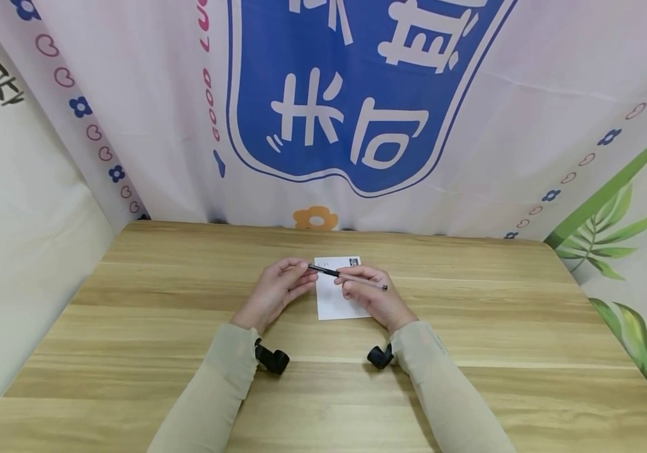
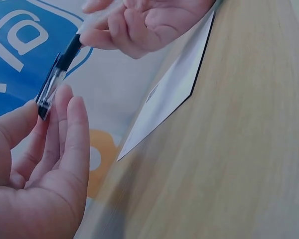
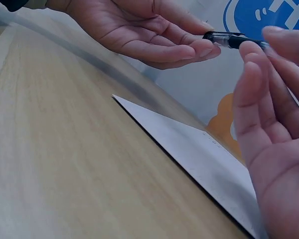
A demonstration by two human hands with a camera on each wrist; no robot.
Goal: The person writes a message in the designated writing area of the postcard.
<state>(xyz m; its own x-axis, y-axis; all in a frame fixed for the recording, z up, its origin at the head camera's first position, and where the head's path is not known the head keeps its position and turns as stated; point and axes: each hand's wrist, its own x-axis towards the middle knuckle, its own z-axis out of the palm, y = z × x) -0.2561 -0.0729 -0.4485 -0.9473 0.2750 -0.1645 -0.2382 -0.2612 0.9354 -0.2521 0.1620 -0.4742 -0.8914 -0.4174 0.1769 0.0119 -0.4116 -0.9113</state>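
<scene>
A black pen (image 1: 329, 272) with a clear barrel is held slantwise above a white paper pad (image 1: 333, 306). My left hand (image 1: 279, 287) pinches the pen's capped end between thumb and fingertips. In the left wrist view, the clear cap (image 2: 51, 85) with its dark clip shows at those fingertips. Around the barrel, my right hand (image 1: 376, 296) grips with thumb and fingers. The pad lies flat on the table under the hands, its right side partly hidden by the right hand. Small print and a dark square mark (image 1: 354, 262) show along its far edge.
The wooden table (image 1: 131, 352) extends to both sides of the pad. A printed curtain (image 1: 176, 176) hangs right behind the table's far edge. Black wrist cameras (image 1: 272, 358) sit at both sleeve cuffs, close over the tabletop.
</scene>
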